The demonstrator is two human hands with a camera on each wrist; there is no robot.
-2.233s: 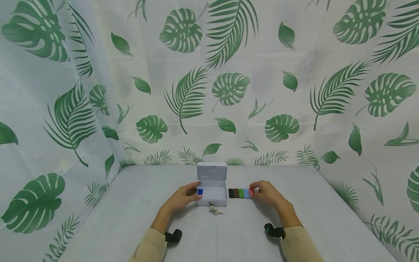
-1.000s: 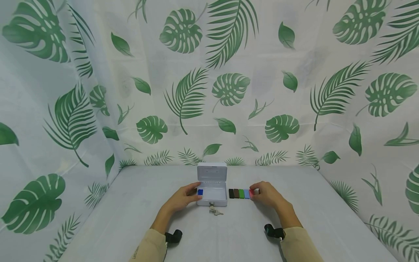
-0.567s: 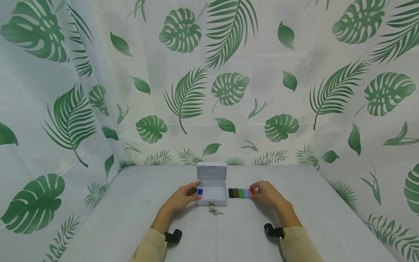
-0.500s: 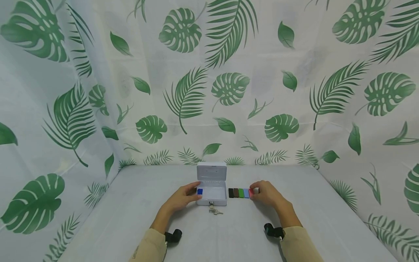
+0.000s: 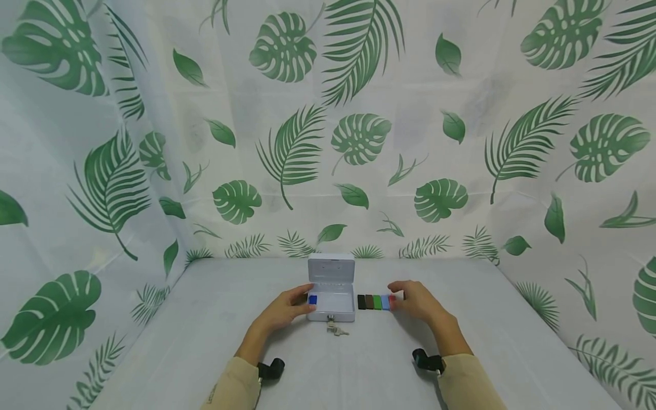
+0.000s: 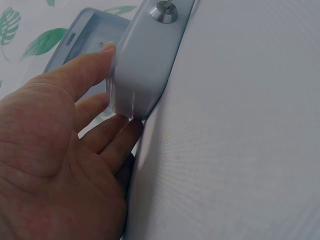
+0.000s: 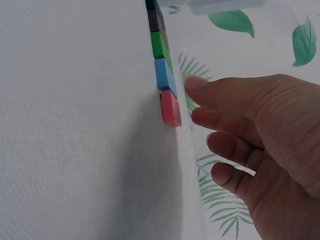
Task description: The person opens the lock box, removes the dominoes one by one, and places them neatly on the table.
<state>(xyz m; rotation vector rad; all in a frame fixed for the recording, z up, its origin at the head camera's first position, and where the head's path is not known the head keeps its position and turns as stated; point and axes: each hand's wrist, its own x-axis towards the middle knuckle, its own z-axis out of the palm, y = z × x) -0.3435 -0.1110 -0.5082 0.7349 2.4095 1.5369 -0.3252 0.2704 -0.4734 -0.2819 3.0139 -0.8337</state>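
A small white cash box (image 5: 345,318) stands with its lid (image 5: 331,270) raised. Inside, a dark blue block (image 5: 313,299) lies at the left end. My left hand (image 5: 282,309) holds that end of the box, its thumb at the front rim and the other fingers along the side. To the right of the box runs a row of small blocks: black (image 5: 361,302), brown (image 5: 369,302), green (image 7: 160,46), light blue (image 7: 165,76) and pink (image 7: 171,108). My right hand (image 5: 417,300) hovers just above the pink block, fingers loosely bent and apart, gripping nothing.
Keys (image 5: 336,329) hang from the lock (image 6: 164,11) on the box's front and lie against the table. A white cloth covers the table (image 5: 338,370). Leaf-printed curtains (image 5: 328,171) stand behind and at both sides.
My right hand's fingers have spread and lifted off the pink block, which stays in the row. The left hand and the box have not moved.
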